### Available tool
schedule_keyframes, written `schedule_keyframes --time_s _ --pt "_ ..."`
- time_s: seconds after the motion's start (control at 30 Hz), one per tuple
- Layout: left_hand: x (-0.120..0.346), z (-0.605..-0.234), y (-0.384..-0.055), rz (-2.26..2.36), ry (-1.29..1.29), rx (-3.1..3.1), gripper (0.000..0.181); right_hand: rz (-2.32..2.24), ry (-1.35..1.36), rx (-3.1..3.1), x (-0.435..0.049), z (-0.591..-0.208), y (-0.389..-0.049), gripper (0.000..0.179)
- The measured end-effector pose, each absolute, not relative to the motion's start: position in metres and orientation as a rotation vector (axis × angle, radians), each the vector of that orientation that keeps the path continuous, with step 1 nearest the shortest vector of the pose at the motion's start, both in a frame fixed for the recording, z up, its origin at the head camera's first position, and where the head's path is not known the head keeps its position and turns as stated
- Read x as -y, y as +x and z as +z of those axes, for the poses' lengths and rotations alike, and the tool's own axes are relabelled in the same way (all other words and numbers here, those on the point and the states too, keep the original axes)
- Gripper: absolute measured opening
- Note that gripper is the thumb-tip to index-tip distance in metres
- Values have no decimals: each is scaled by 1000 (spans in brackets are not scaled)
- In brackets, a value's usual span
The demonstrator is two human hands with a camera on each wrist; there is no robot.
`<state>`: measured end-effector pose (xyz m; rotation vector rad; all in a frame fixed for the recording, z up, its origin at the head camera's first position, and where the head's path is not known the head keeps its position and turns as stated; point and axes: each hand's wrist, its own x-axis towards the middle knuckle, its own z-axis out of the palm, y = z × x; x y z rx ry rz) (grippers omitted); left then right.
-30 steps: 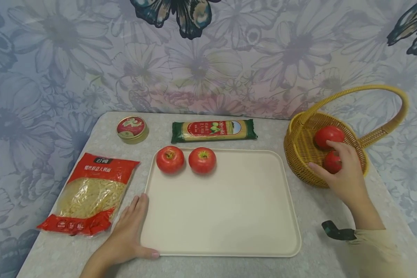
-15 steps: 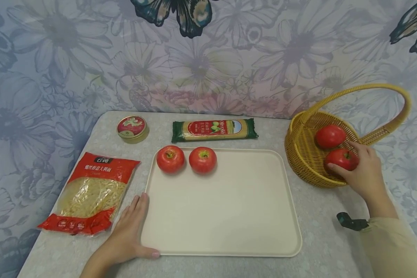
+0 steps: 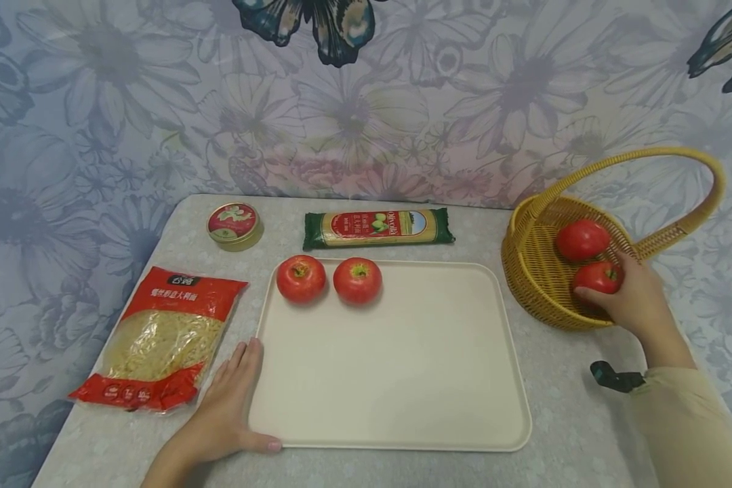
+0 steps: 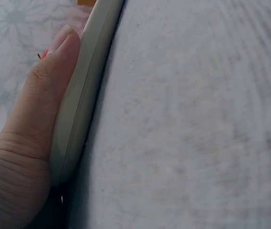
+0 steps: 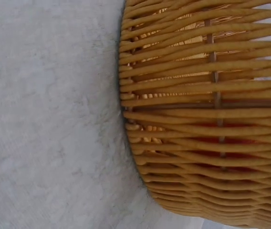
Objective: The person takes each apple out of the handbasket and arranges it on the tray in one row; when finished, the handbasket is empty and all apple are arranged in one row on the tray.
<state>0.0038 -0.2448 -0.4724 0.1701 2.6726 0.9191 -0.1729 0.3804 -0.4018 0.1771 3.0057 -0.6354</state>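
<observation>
My right hand (image 3: 643, 301) grips the near tomato (image 3: 596, 276) in the basket (image 3: 532, 288); my straight-fingered left hand (image 3: 222, 407) touches the tray (image 3: 396, 366).

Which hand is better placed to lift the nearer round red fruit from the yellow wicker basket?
Probably the right hand: its thumb and fingers are around that round red fruit inside the basket. The left hand touches the cream rectangular tray at the side away from the basket.
</observation>
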Motion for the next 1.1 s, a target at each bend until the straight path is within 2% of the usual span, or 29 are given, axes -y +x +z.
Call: schedule_keyframes --time_s 0.13,0.67,0.9,1.1 --pt "245 -473 4 916 185 -2689 156 -591 145 -3000 -381 -403 -173 98" --pt "245 -474 6 940 186 -2688 154 -588 -19 -2986 -379 -406 -179 101" --pt "246 -477 7 917 234 -2726 155 -607 44 -2986 -379 -409 -179 105" --pt "247 -477 7 913 248 -2741 155 -767 98 -3102 -372 -406 -172 99"
